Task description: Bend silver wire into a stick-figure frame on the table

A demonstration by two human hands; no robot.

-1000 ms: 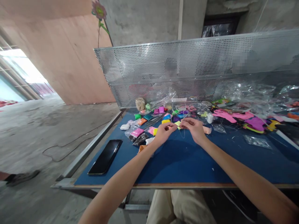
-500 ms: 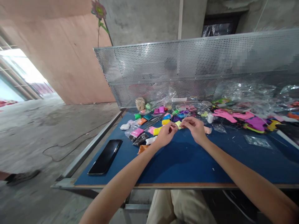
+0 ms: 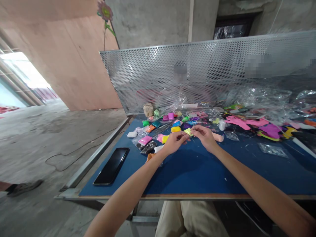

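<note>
Strand (image 3: 194, 126), thin and pale, is pinched between our left hand (image 3: 174, 142) and right hand (image 3: 206, 137), both closed on it fingertip to fingertip just above the blue counter (image 3: 197, 171). We judge that a light, steady pinch with the wrists kept low serves best, so it neither kinks nor slips. It is hair-fine and barely shows against the yellow packet (image 3: 188, 131) just behind; a phone (image 3: 111, 165) lies well to the left.

Daylight glare from left, soft shadows, wide-angle edge distortion
</note>
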